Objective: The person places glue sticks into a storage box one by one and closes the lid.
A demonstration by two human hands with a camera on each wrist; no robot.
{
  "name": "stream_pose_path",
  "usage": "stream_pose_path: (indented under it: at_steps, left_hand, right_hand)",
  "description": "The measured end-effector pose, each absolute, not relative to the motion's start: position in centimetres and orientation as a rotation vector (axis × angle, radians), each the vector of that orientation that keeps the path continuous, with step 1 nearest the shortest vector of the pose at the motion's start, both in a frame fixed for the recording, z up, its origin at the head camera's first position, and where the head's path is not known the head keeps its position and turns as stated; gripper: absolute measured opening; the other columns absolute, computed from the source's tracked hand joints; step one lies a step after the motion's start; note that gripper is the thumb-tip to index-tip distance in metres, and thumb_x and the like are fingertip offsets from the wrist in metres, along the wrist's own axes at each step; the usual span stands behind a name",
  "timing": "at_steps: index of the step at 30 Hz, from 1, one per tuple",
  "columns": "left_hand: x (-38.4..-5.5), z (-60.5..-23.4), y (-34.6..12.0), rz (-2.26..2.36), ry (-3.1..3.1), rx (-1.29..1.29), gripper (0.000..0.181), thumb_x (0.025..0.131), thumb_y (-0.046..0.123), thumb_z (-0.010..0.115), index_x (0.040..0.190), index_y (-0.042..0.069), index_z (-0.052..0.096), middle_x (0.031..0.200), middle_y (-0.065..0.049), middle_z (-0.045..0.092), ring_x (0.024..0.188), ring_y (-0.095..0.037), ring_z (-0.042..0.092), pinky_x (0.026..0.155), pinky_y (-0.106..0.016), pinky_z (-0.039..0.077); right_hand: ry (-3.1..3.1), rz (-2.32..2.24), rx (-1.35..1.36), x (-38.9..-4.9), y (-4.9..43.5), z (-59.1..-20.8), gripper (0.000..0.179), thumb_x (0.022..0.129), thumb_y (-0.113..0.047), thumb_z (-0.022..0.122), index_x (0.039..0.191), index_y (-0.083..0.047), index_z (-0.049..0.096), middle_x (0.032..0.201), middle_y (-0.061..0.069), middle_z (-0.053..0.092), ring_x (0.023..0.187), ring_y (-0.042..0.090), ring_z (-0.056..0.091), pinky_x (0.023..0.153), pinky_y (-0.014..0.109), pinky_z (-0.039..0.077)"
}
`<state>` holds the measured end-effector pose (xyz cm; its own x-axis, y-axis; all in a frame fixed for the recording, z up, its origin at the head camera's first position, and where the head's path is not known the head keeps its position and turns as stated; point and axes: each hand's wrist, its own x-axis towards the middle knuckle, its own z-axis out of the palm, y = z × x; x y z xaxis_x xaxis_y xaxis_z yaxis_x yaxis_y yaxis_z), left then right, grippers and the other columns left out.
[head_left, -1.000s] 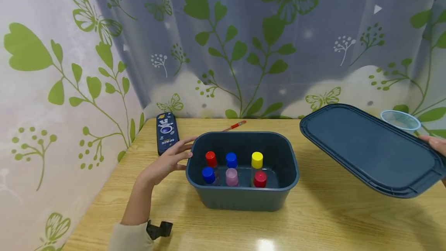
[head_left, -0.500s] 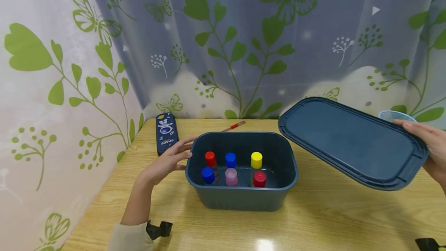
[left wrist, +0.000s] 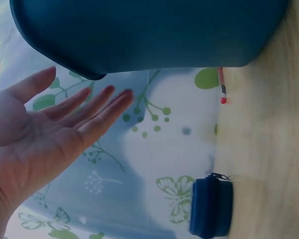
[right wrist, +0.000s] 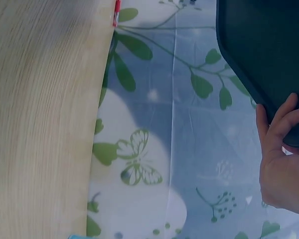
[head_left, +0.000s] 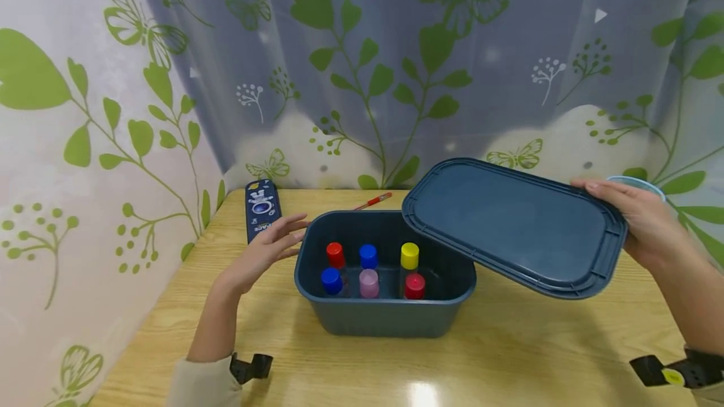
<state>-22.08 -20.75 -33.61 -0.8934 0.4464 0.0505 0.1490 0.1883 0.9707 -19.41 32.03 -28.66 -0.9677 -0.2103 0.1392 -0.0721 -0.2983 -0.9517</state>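
Observation:
A dark blue-grey plastic bin (head_left: pixel 384 320) stands on the table, with several small bottles inside. Their caps are red, blue, yellow and pink; a yellow-capped bottle (head_left: pixel 410 256) is at the right. My left hand (head_left: pixel 261 258) is beside the bin's left rim with fingers extended; in the left wrist view, straight spread fingers (left wrist: pixel 97 117) show below the bin wall. My right hand (head_left: pixel 645 222) grips the right end of the matching lid (head_left: pixel 515 225). Tilted, the lid overlaps the bin's right back corner in the head view. Fingers of this hand lie under the lid in the right wrist view.
A dark blue pencil case (head_left: pixel 263 207) printed with an astronaut lies at the back left of the wooden table (head_left: pixel 351 369). Behind the bin is a red pen (head_left: pixel 373 200). The pale blue rim of a basket (head_left: pixel 638 182) shows behind my right hand. A patterned curtain hangs behind.
My right hand has come in from the right edge, carrying the lid leftward until it overlaps the bin. My left hand's fingers have moved off the bin's rim.

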Motion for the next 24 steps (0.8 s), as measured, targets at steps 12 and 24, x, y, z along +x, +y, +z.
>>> stream_pose_path:
  at_steps: [12, 24]
  left_hand:
    - [-23.2, -29.6, -17.9, 1.853, 2.349, 0.679, 0.039, 0.098, 0.014, 0.044, 0.135, 0.002, 0.041, 0.133, -0.017, 0.045, 0.122, -0.03, 0.042, 0.097, -0.043, 0.035]
    - [-23.5, -28.0, -14.9, 1.892, 2.142, 0.643, 0.039, 0.099, 0.016, 0.044, 0.135, 0.003, 0.043, 0.131, -0.02, 0.046, 0.11, -0.031, 0.051, 0.089, -0.042, 0.043]
  right_hand:
    - [1.813, -2.321, -0.383, -20.9, 27.8, -27.4, 0.026, 0.097, -0.01, 0.046, 0.105, -0.012, 0.071, 0.1, 0.002, 0.067, 0.078, 0.019, 0.067, 0.063, 0.031, 0.052]
    - [1.906, -2.189, -0.398, -23.0, 23.8, -26.5, 0.022, 0.096, -0.014, 0.05, 0.102, -0.015, 0.071, 0.101, 0.0, 0.066, 0.082, 0.016, 0.066, 0.069, 0.029, 0.052]
